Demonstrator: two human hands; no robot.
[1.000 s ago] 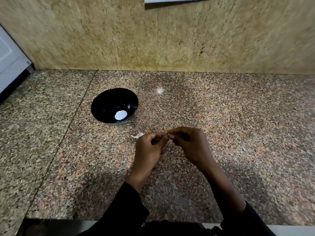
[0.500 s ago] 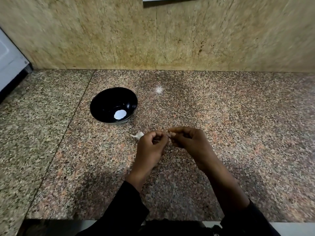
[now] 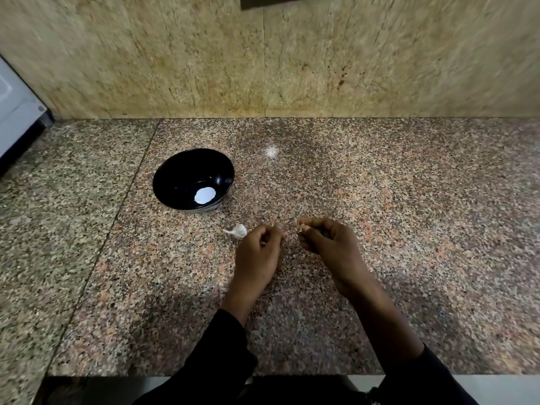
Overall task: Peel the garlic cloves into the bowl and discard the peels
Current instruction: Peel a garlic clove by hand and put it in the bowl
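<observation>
Right hand [image 3: 327, 244] pinches a small clove [image 3: 301, 228]; left hand [image 3: 258, 252] is curled, its grip's contents unclear. Strip skin with fingertips, then drop the clove in the bowl [image 3: 175, 173] far left.

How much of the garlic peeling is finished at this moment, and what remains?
Done: nothing clearly; the black bowl shows only a bright white patch, perhaps a reflection, and no recognizable clove. In hand: the right hand pinches a small pale piece at its fingertips, clove or peel I cannot tell; the left hand is curled beside it. Left: one unpeeled clove lies on the counter, and no peels have visibly been discarded.
</observation>
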